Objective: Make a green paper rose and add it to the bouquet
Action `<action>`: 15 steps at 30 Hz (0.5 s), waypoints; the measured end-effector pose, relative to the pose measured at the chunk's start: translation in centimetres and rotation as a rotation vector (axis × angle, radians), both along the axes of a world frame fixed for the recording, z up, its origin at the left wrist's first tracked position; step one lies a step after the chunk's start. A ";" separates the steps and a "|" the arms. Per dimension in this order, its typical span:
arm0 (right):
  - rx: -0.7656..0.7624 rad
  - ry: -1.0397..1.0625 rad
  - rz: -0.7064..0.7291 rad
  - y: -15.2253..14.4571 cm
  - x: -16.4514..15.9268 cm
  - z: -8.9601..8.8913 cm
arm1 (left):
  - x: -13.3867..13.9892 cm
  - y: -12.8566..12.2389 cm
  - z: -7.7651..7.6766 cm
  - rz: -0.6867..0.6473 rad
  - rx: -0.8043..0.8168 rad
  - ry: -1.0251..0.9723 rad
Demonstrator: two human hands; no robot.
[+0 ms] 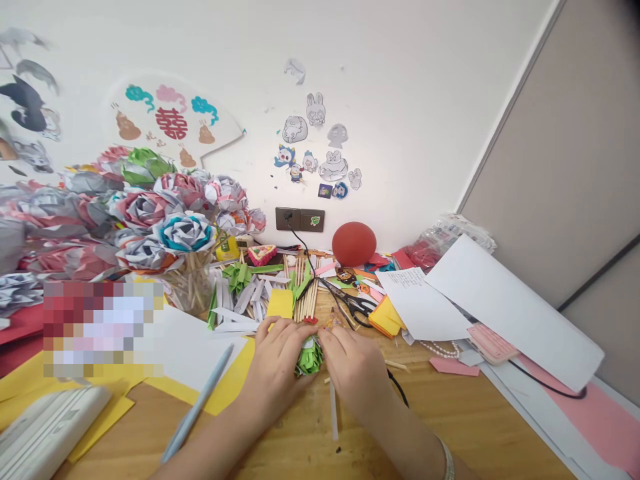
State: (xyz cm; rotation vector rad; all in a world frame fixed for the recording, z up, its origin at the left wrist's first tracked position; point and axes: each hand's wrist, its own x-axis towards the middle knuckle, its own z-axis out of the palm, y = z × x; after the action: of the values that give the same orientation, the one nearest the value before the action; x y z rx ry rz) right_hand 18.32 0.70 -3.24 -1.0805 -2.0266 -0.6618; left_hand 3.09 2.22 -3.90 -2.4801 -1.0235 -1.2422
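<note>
You've got yr left hand [280, 360] & right hand [356, 365] curled in close, both holding the green-and-white bundle of crisp, pointed paper folds [309, 359] btwn them; some fingertips are hidden. It's low-centre over the grained wooden table [480, 413]; can't tell if it's touching. W/ the bundle as clock centre: 12 o'c, thin pale wooden sticks [305, 297], flat yellow paper rectangle [280, 304] beside them. 1 o'c, smooth red ovoid [354, 244]; black-handled scissors [358, 307] nearer, btwn 1 & 2. 2 o'c, flat white handwritten sheet [425, 307]. 5 o'c, narrow pale strip [334, 413]. 8 o'c, slim light-blue pen-shaped tool [199, 408], lying diagonally. 10 o'c, many-petalled folded-paper roses [147, 207], mostly white/pink, on sticks.
</note>
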 end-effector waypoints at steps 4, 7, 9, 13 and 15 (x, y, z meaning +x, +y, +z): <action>-0.135 0.038 0.073 0.1 0.2 -0.1 | 0.0 0.0 0.2 0.014 0.012 0.013; -0.268 0.122 0.141 0.1 0.4 0.1 | 0.0 0.0 0.4 0.043 0.013 0.027; -0.310 0.212 0.155 0.2 0.7 0.4 | 0.0 0.1 0.5 0.059 -0.017 0.022; -0.305 0.403 0.186 0.1 1.3 1.3 | 0.1 0.2 0.3 0.073 -0.174 -0.025; -0.310 0.475 0.191 0.1 1.6 1.7 | 0.2 0.4 0.0 0.075 -0.256 -0.088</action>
State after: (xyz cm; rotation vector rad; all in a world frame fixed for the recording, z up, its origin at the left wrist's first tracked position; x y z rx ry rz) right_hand 19.91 0.84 -1.50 -1.0760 -1.8094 0.0180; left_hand 3.29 2.59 -3.93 -2.5614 -1.3631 -1.2797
